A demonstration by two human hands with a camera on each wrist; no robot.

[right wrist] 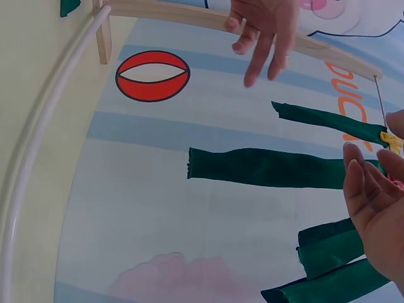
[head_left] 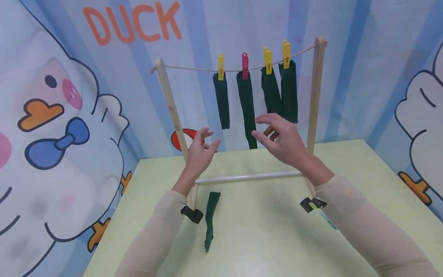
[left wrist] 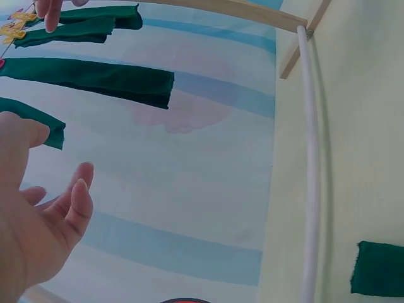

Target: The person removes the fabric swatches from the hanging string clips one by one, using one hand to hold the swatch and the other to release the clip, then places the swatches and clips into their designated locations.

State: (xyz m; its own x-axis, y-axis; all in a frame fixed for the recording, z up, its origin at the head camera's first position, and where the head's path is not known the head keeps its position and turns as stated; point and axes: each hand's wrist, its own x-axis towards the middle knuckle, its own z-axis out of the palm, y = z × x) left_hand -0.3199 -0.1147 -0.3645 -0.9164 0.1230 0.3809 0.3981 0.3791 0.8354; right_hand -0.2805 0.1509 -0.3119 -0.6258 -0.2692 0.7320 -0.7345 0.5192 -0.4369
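Both hands were raised before a small wooden drying rack [head_left: 316,96], holding nothing. The left hand [head_left: 200,152] and right hand [head_left: 282,140] were spread with fingers relaxed, near four dark green cloth strips [head_left: 247,109] pegged to the string. A fifth strip [head_left: 210,219] lay flat on the table [head_left: 363,169]. The light rack could probably be tipped if a pegged strip were tugged hard.

Open gap left of hanging socks [head_left: 256,100]
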